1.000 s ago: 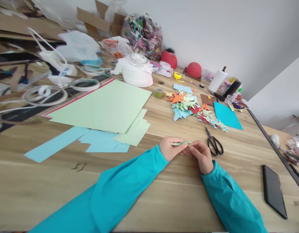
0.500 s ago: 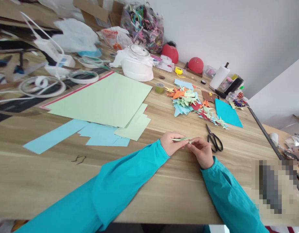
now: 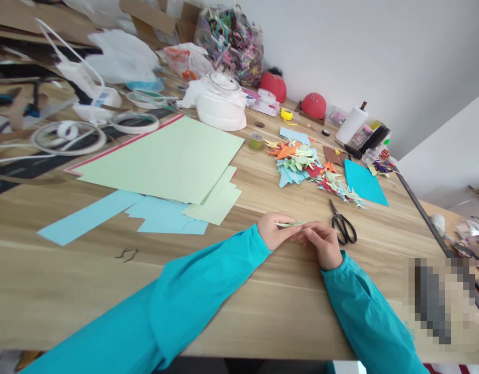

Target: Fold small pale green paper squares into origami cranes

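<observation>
A small piece of folded light-green paper (image 3: 289,224) is pinched between my two hands, low over the table. My left hand (image 3: 275,230) is closed on its left part, thumb along the near side. At its right end my right hand (image 3: 322,242) grips with thumb and fingers, hiding that end. Just right of my right hand lies a pair of black-handled scissors (image 3: 344,224), blades pointing away. Beyond the hands is a pile of folded paper cranes (image 3: 297,158) in orange, green, blue and red.
Large light-green sheets (image 3: 165,161) lie at left, with blue paper strips (image 3: 89,217) in front. A teal sheet (image 3: 366,182) is at right. A tape roll (image 3: 256,141), a white-wrapped bundle (image 3: 220,106) and coiled cables (image 3: 68,138) stand farther back.
My right fingers have shifted slightly along the folded paper and now cover more of its right end. My left hand has stayed almost still.
</observation>
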